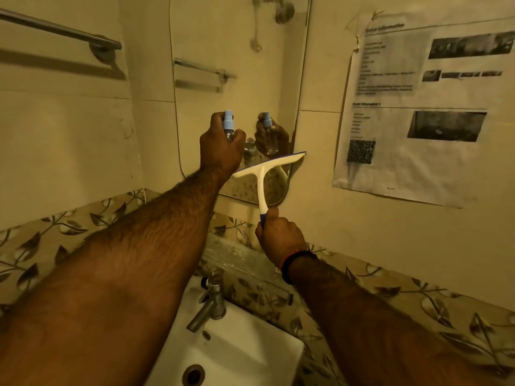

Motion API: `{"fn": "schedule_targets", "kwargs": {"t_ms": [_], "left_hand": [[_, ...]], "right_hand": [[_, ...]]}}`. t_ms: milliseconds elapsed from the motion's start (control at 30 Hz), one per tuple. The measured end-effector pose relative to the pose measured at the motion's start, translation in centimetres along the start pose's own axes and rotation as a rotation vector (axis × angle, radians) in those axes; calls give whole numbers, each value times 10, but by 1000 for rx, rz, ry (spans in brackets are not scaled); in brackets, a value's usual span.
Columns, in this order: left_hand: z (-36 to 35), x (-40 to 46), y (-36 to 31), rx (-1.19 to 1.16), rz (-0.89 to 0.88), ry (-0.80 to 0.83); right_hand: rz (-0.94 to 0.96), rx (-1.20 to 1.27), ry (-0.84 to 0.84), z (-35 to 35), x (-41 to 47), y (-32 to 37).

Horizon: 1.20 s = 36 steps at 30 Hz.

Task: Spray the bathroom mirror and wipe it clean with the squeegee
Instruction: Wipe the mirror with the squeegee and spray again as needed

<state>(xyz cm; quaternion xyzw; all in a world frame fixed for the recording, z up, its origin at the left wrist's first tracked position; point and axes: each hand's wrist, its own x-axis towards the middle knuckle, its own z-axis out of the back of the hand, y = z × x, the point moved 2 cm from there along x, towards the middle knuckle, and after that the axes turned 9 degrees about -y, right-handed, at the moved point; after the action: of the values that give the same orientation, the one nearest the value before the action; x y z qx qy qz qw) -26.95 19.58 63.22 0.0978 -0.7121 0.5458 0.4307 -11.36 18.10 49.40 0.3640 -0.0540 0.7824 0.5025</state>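
Observation:
The tall mirror (237, 45) with rounded corners hangs on the tiled wall above the sink. My left hand (221, 144) is raised in front of its lower half, closed around a small clear spray bottle (228, 121) with a light blue nozzle pointing at the glass. My right hand (280, 236) grips the blue end of a white squeegee (263, 174) handle. The squeegee's blade lies tilted against the mirror's lower right part, its right tip at the mirror's edge. The bottle and my hand are reflected in the glass.
A white sink (245, 355) with a metal tap (210, 305) sits below my arms. A metal towel bar (61, 32) is on the left wall. A printed paper sheet (418, 107) is taped to the wall right of the mirror. Leaf-patterned tiles run along the wall.

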Motion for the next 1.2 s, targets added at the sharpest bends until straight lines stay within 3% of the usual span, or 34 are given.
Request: {"fn": "schedule_targets", "kwargs": {"t_ms": [1200], "left_hand": [[-4, -40, -12, -25, 18, 50]], "right_hand": [[24, -79, 153, 9, -57, -32]]}}
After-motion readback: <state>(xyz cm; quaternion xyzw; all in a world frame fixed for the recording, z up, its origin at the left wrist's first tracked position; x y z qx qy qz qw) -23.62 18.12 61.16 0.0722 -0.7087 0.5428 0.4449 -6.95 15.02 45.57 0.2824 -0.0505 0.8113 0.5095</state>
